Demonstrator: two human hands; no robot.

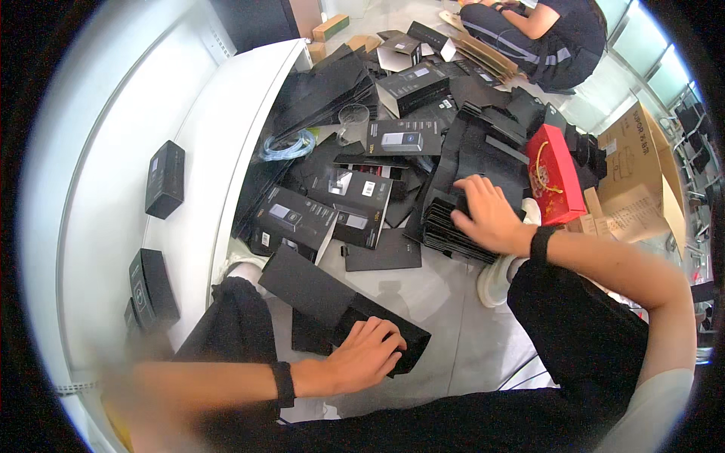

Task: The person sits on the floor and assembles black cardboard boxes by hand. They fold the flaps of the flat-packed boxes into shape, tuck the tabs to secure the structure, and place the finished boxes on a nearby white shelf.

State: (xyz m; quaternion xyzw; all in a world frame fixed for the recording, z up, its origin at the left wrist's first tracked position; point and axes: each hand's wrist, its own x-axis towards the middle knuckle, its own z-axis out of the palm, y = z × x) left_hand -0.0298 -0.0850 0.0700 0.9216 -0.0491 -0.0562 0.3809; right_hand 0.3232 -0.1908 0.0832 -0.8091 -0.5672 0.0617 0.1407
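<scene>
My left hand [366, 353] curls its fingers over the near end of a black cardboard box [313, 283], which lies slanted and partly flattened in front of my knees. Part of its grip is hidden under the palm. Farther right, my right hand [491, 217] rests with fingers stretched and thumb apart on a stack of folded black cardboard [451, 230]. Printed black boxes [298, 219] lie between the two hands and beyond. A flat black piece [384, 251] is on the floor close to the stack.
A white shelf [226, 113] at left holds small black boxes [165, 179]. Beyond are a clear cup [353, 123] and a coiled pale-blue cable [288, 145]. At right stand a red gift bag [553, 177] and an open brown carton [638, 170]. Another person [544, 38] crouches at the back.
</scene>
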